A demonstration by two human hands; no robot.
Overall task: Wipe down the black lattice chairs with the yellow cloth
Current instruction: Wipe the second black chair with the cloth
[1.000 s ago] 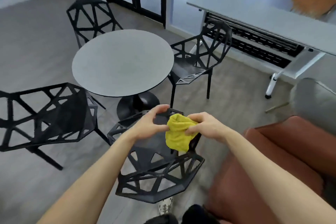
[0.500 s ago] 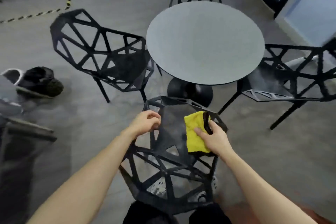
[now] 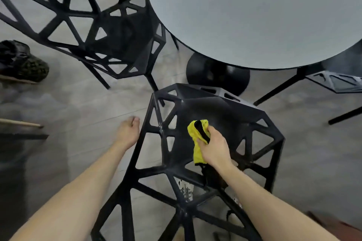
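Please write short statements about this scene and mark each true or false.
1. The right hand grips the yellow cloth. True.
2. A round table stands beyond the nearest chair. True.
3. The cloth lies on the round table. False: it is on the nearest chair's seat.
4. The left hand also holds the cloth. False: the left hand is beside the chair, holding nothing.
5. A dark shoe lies at the left. True.

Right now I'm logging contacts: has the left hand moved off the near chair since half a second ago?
Yes. The left hand, then gripping the near chair's left rim, now sits just left of that rim.
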